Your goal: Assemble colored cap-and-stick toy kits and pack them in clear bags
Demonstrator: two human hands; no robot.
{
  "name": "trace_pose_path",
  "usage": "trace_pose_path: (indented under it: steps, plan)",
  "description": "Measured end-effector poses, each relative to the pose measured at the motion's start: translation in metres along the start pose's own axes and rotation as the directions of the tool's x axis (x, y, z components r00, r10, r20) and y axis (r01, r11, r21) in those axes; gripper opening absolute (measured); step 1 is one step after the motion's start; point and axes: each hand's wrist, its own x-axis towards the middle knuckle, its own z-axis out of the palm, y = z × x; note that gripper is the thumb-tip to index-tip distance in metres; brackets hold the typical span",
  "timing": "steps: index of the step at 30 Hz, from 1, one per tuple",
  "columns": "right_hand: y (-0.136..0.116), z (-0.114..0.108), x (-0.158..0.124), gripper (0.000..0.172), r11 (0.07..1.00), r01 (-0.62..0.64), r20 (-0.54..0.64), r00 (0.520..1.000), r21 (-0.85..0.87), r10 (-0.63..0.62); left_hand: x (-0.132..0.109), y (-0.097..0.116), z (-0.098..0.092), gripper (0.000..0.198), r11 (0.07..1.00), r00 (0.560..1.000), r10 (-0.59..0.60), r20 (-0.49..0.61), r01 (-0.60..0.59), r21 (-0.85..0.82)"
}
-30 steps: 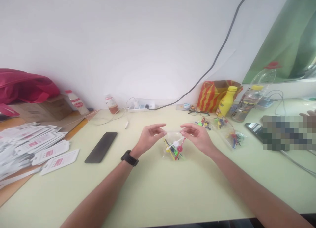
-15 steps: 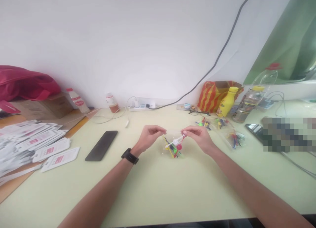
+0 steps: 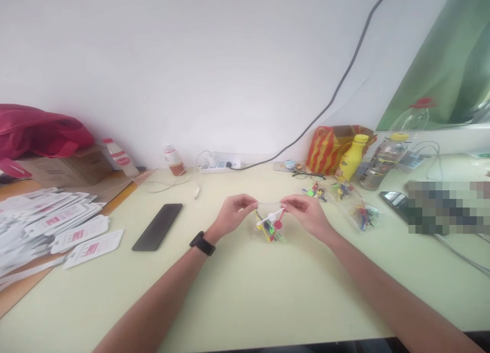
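Observation:
A clear plastic bag of small coloured pieces (image 3: 271, 224), white, red, yellow and green, hangs between my two hands above the pale table (image 3: 245, 297). My left hand (image 3: 236, 212), with a black watch on its wrist, pinches the bag's upper left corner. On the other side my right hand (image 3: 306, 212) pinches the upper right corner. The bag's top edge is stretched between the fingertips. Several similar small bags (image 3: 365, 216) lie beyond and to the right of my right hand.
A black phone (image 3: 157, 227) and white badges (image 3: 92, 247) lie at left. Along the wall stand a small bottle (image 3: 174, 160), a power strip (image 3: 220, 164), glasses (image 3: 308, 175), a striped bag (image 3: 321, 149) and a yellow bottle (image 3: 352, 156). Another phone (image 3: 398, 206) lies right.
The bag's top edge now looks straighter between my hands, and the pieces inside have shifted slightly. My hands have hardly moved.

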Motion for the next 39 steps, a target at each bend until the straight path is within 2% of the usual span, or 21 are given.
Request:
trace_pose_path:
  steps: [5, 10, 13, 16, 20, 25, 29, 32, 36, 39]
  plan:
    - [0.001, -0.001, -0.002, 0.012, 0.998, 0.061, -0.025, 0.998, 0.035, -0.06, -0.001, 0.002, 0.001, 0.023, 0.995, 1.0, -0.013, -0.005, 0.013, -0.096]
    - [0.004, -0.002, -0.002, 0.012, 0.979, 0.192, 0.031, 0.981, -0.067, -0.191, -0.004, 0.002, 0.002, 0.019, 0.992, 0.999, -0.049, -0.021, 0.047, -0.118]
    - [0.003, -0.002, -0.002, 0.011, 0.977, 0.18, 0.044, 0.983, -0.112, -0.177, -0.004, 0.003, 0.003, 0.022, 0.991, 0.998, -0.06, -0.013, 0.058, -0.117]
    - [0.002, -0.001, -0.001, 0.017, 0.983, 0.165, 0.017, 0.986, -0.082, -0.164, -0.003, 0.006, 0.003, 0.028, 0.991, 0.998, -0.05, -0.027, 0.046, -0.123]
    - [0.001, 0.001, -0.001, 0.019, 0.981, 0.184, 0.036, 0.983, -0.059, -0.182, -0.002, 0.011, 0.005, 0.039, 0.994, 0.998, -0.038, 0.051, 0.043, -0.097]
    - [0.0, 0.006, -0.006, 0.018, 0.98, 0.194, 0.074, 0.979, -0.052, -0.19, -0.006, 0.016, 0.013, 0.024, 0.999, 0.986, 0.022, 0.163, -0.026, 0.023]
    - [-0.006, 0.012, -0.01, 0.014, 0.974, 0.169, 0.148, 0.978, -0.151, -0.147, -0.008, 0.019, 0.017, 0.023, 0.999, 0.986, 0.028, 0.167, -0.033, 0.025]
    - [-0.011, 0.014, -0.012, 0.018, 0.962, 0.188, 0.198, 0.969, -0.196, -0.149, -0.009, 0.022, 0.017, 0.024, 1.0, 0.98, 0.011, 0.197, -0.015, 0.02]
    - [-0.013, 0.01, -0.012, 0.017, 0.95, 0.225, 0.208, 0.961, -0.216, -0.181, -0.008, 0.025, 0.015, 0.027, 0.999, 0.976, 0.001, 0.216, -0.008, 0.033]
    - [-0.014, 0.005, -0.009, 0.018, 0.951, 0.21, 0.241, 0.958, -0.225, -0.154, -0.006, 0.023, 0.012, 0.028, 0.998, 0.978, -0.016, 0.21, 0.004, 0.056]
